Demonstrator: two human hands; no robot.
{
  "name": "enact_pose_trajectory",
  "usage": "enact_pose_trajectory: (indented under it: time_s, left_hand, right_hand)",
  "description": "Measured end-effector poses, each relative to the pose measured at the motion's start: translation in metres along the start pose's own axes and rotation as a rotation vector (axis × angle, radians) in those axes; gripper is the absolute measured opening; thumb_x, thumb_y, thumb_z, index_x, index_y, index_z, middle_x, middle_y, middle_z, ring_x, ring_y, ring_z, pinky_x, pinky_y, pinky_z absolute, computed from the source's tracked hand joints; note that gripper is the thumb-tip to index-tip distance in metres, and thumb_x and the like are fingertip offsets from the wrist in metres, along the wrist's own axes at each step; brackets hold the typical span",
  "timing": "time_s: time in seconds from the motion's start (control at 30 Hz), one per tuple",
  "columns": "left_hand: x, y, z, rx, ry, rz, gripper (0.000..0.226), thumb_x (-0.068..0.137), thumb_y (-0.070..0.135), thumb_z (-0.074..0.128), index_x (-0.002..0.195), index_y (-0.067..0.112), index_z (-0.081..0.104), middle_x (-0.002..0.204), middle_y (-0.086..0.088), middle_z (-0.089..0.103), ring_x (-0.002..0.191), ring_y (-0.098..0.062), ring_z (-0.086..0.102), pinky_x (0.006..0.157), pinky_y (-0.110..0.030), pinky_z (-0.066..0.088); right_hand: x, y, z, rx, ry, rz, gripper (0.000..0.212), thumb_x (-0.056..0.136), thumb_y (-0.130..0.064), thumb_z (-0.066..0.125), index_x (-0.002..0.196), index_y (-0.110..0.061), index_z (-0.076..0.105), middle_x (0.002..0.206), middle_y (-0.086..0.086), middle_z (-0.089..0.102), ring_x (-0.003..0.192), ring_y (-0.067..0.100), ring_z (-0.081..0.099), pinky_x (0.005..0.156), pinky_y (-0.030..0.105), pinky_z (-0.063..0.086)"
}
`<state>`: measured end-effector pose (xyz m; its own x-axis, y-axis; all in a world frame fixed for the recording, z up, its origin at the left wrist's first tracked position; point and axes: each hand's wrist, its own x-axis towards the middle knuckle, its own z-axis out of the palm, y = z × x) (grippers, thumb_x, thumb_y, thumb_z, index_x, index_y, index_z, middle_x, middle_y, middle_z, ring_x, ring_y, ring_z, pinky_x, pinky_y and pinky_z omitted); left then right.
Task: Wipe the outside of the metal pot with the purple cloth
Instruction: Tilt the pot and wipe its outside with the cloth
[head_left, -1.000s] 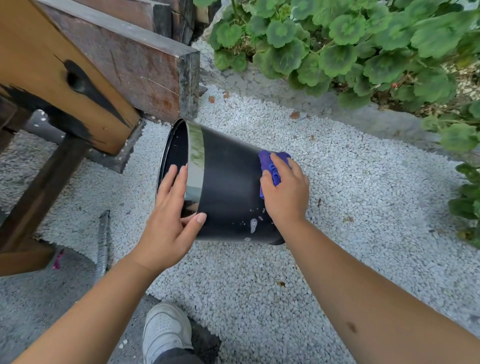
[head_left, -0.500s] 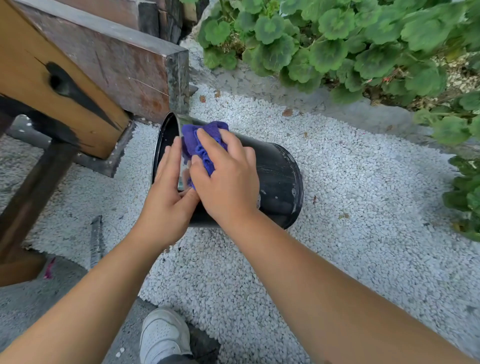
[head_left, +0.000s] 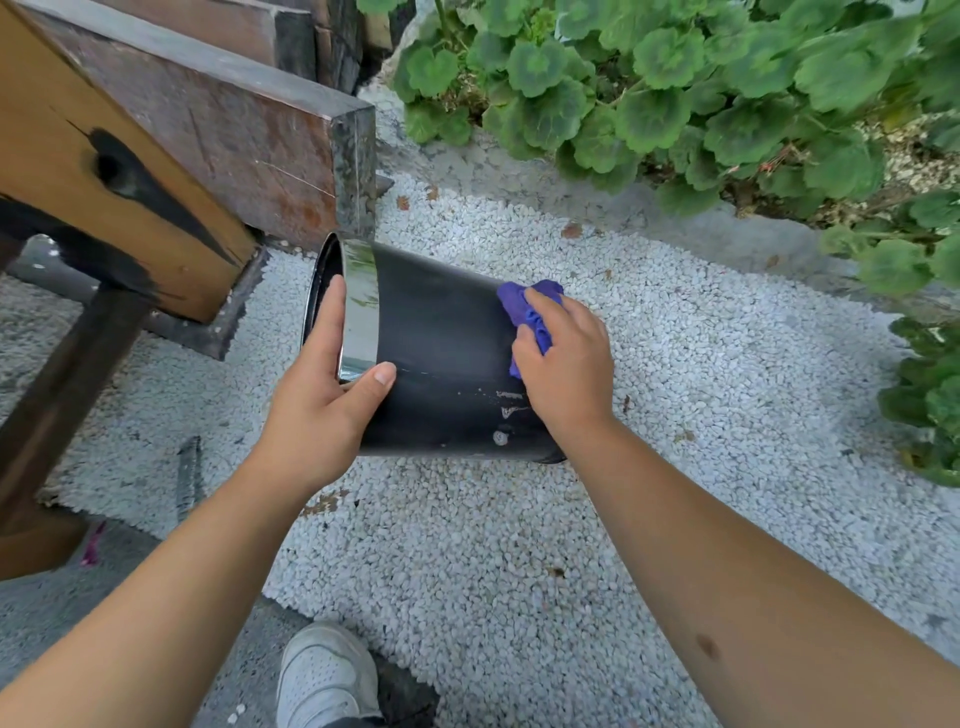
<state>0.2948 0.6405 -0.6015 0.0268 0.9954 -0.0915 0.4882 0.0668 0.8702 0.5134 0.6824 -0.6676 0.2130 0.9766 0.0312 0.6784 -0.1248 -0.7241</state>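
Note:
A black metal pot (head_left: 441, 343) with a shiny chrome rim band lies tilted on its side over white gravel, its mouth facing left. My left hand (head_left: 324, 395) grips the rim, fingers inside the mouth and thumb across the outer wall. My right hand (head_left: 566, 364) presses a crumpled purple cloth (head_left: 524, 306) against the pot's outer wall near its base end. A few pale smudges show on the wall just below that hand.
A wooden bench beam (head_left: 119, 171) and a rusty steel-edged block (head_left: 249, 130) stand close to the pot's left. Green leafy plants (head_left: 675, 88) border the gravel (head_left: 519, 545) at the back and right. My white shoe (head_left: 324, 675) is at the bottom.
My right hand slid the cloth from the pot's rim back along the wall to the base end. The left hand stayed on the rim, and the pot tipped a little.

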Motion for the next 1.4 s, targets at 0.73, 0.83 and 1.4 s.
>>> enact_pose_trajectory:
  time_s: [0.73, 0.83, 1.4]
  left_hand:
    - [0.021, -0.009, -0.013, -0.322, 0.057, -0.059, 0.073, 0.083, 0.001, 0.048, 0.148, 0.025, 0.025, 0.140, 0.027, 0.045, 0.130, 0.010, 0.044, 0.101, -0.012, 0.037]
    - [0.020, -0.009, -0.014, -0.342, 0.107, -0.050, 0.076, 0.082, 0.000, 0.051, 0.151, 0.016, 0.024, 0.148, 0.009, 0.042, 0.136, 0.002, 0.041, 0.110, -0.020, 0.034]
    - [-0.010, 0.001, 0.020, 0.479, 0.006, 0.418, 0.081, 0.093, 0.029, 0.061, 0.152, 0.000, 0.015, 0.162, -0.011, 0.002, 0.152, -0.012, -0.002, 0.120, -0.023, 0.012]
  right_hand:
    - [-0.024, -0.056, 0.023, -0.060, 0.079, -0.352, 0.040, 0.086, -0.028, 0.052, 0.122, -0.020, 0.066, 0.133, 0.011, 0.059, 0.120, 0.037, 0.048, 0.100, 0.043, 0.046]
    - [-0.020, -0.030, 0.016, -0.083, 0.081, -0.255, 0.039, 0.087, -0.026, 0.052, 0.123, -0.019, 0.066, 0.133, 0.010, 0.059, 0.120, 0.037, 0.048, 0.100, 0.047, 0.045]
    - [-0.011, 0.033, -0.003, 0.041, 0.064, 0.045, 0.048, 0.088, -0.043, 0.053, 0.133, -0.026, 0.055, 0.138, 0.002, 0.053, 0.126, 0.027, 0.039, 0.105, 0.037, 0.034]
